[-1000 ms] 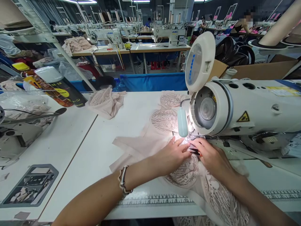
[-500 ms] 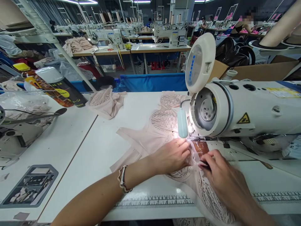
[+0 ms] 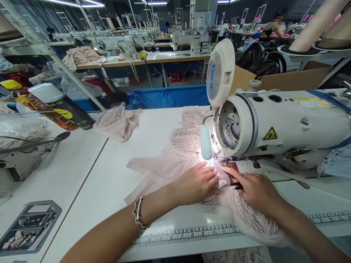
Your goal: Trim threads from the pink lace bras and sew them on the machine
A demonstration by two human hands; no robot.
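Observation:
A pale pink lace garment (image 3: 186, 140) lies across the table and runs under the sewing machine head (image 3: 287, 120). My left hand (image 3: 196, 184), wearing a ring and a bracelet, presses on the lace left of the needle area, fingers bent together over the cloth. To its right, my right hand (image 3: 256, 190) stretches its index finger onto the lit fabric strip beside the needle area. Its other fingers curl around a small dark pointed tool (image 3: 238, 186), mostly hidden. Lace cloth hangs over the front edge beneath my right hand. A lamp (image 3: 206, 142) lights the sewing spot; the needle itself is hidden.
A bunched lace piece (image 3: 117, 122) lies at the back left, near a spray can (image 3: 61, 106) and a bottle (image 3: 38, 106). A grey tray of small parts (image 3: 30, 226) is set at left. A printed ruler (image 3: 192, 233) runs along the front edge. Thread cones (image 3: 315, 29) stand above right.
My right hand has gone from pinching the cloth edge to laying its index finger by the needle area. The machine's round inner disc has turned. The whole view has shifted slightly.

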